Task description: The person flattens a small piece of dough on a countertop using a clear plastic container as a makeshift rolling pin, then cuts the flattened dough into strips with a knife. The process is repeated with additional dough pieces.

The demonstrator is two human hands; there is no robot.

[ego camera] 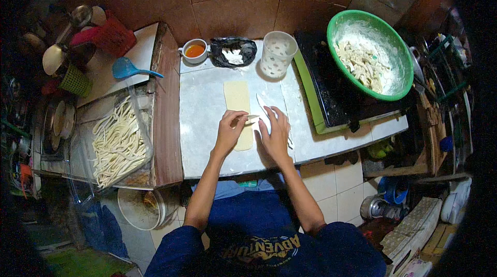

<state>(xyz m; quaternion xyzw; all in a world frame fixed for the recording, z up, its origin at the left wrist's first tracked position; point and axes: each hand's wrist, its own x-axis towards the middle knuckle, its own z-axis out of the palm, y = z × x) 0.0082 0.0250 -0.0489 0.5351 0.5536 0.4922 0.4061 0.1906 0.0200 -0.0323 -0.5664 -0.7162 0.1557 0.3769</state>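
Note:
A flat rectangular sheet of pale dough (237, 96) lies lengthwise on the tiled worktop (202, 117) in front of me. Over its middle, my left hand (230, 127) pinches a thin dough strip (253, 117) that points to the right. My right hand (275, 129) is close to the strip's tip, thumb and fingers apart. Beneath the right hand lies a white knife (261, 101), its blade pointing away from me and its handle mostly hidden by the hand. Whether the right fingers touch the knife is unclear.
Cut dough strips (118, 145) fill a clear plastic tray at left, below a blue ladle (130, 69). Along the back stand a cup of orange liquid (195, 51), black plastic with white powder (233, 56) and a patterned container (278, 53). A green basin (407, 67) of floured strips rests on a stove (330, 110).

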